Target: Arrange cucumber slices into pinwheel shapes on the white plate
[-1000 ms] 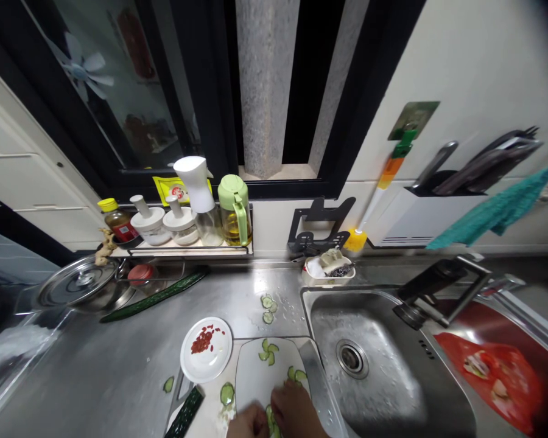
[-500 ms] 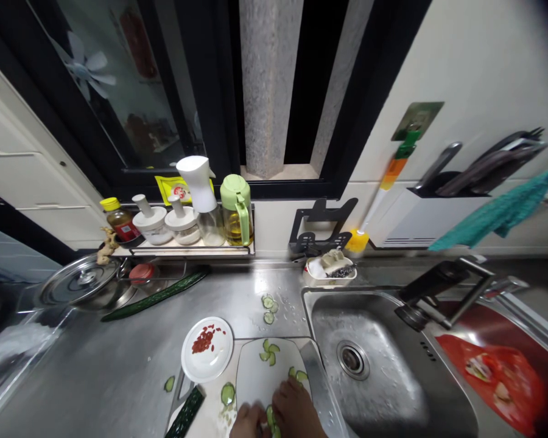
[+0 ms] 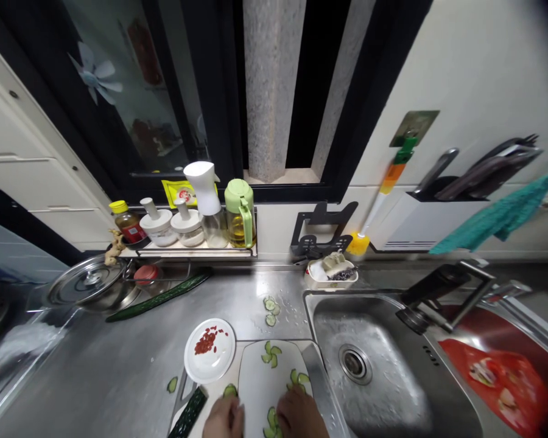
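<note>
A white squarish plate (image 3: 254, 380) carries thin cucumber slices (image 3: 270, 353) fanned out at its far edge, with similar groups at its right side and near edge. My right hand (image 3: 301, 415) reaches over the plate's right part, its bent fingertips against the near cucumber slices (image 3: 272, 422). Just off the plate's left edge is my left hand (image 3: 223, 418), fingers curled together; whatever is in them is hidden. A loose cucumber slice (image 3: 229, 389) lies on the cutting board (image 3: 204, 420) right beyond its fingertips. To its left rests a cut cucumber piece (image 3: 189, 413).
A round white plate (image 3: 196, 368) with red goji berries stands at the board's far left. Several cucumber slices (image 3: 270, 319) lie on the wet counter behind. The sink (image 3: 369, 328) is on the right, a whole cucumber (image 3: 159, 297) below the seasoning shelf (image 3: 196, 251).
My left hand has moved left, off the white plate, towards the loose cucumber slice. My right hand has shifted slightly right and down, exposing more of the near slices. The view has tilted slightly.
</note>
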`<control>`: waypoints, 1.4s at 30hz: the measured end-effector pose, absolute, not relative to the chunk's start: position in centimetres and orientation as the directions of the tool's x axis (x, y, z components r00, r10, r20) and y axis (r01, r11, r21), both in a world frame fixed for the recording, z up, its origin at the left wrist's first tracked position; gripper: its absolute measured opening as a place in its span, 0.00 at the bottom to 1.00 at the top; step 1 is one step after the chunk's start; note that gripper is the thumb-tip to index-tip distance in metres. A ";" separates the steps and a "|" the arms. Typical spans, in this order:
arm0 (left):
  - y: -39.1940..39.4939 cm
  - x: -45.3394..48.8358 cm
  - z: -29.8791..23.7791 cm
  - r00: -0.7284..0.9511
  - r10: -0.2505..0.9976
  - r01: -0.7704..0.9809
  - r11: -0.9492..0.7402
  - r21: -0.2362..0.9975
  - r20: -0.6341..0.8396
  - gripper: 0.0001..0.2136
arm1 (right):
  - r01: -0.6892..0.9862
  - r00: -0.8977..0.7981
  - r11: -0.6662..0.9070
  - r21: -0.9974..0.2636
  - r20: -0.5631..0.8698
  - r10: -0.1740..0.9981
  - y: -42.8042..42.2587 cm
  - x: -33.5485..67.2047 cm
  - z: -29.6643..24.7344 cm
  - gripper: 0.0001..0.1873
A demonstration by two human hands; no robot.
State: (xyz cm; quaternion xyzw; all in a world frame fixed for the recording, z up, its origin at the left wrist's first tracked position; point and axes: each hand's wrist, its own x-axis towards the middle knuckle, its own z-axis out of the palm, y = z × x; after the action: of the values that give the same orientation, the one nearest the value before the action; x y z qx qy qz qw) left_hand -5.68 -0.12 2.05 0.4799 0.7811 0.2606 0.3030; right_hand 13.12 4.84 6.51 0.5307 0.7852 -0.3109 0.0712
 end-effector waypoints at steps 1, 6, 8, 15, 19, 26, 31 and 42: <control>-0.1 -6.4 1.9 -0.384 0.902 0.608 0.407 0.682 -0.196 0.09 | 0.879 -0.425 0.242 -0.411 -0.442 0.790 4.6 13.2 6.4 0.13; 0.4 -8.4 1.2 -0.426 0.890 0.642 0.422 0.641 -0.159 0.10 | 0.878 -0.438 0.282 -0.386 -0.415 0.797 4.0 13.4 4.8 0.13; 0.6 -8.5 1.2 -0.408 0.889 0.647 0.442 0.622 -0.208 0.09 | 0.882 -0.444 0.299 -0.364 -0.430 0.786 3.9 13.3 4.3 0.13; 1.5 -8.3 2.6 -0.392 0.856 0.637 0.518 0.571 -0.338 0.03 | 0.889 -0.442 0.317 -0.330 -0.440 0.781 3.4 13.4 3.5 0.12; 1.4 -7.7 3.0 -0.425 0.860 0.661 0.508 0.552 -0.283 0.02 | 0.878 -0.458 0.331 -0.346 -0.402 0.793 3.1 13.8 2.5 0.12; 0.9 -7.9 2.9 -0.419 0.863 0.618 0.499 0.608 -0.282 0.04 | 0.878 -0.458 0.327 -0.350 -0.412 0.788 2.9 13.5 1.4 0.11; 0.6 -8.2 3.8 -0.365 0.865 0.419 0.483 0.769 -0.345 0.12 | 0.790 -0.461 0.264 -0.553 -0.252 0.851 2.7 12.6 2.6 0.11; 1.3 -5.8 4.7 0.074 0.796 -0.330 0.588 0.739 -0.601 0.23 | 0.378 -0.258 -0.227 -0.898 -0.337 0.905 5.3 8.6 7.8 0.04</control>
State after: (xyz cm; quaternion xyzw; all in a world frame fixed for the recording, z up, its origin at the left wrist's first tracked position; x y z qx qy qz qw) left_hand -5.85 1.29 4.66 0.2119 0.5495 0.4016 0.7014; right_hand 8.59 5.28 7.83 0.5595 0.5735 -0.5479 -0.2404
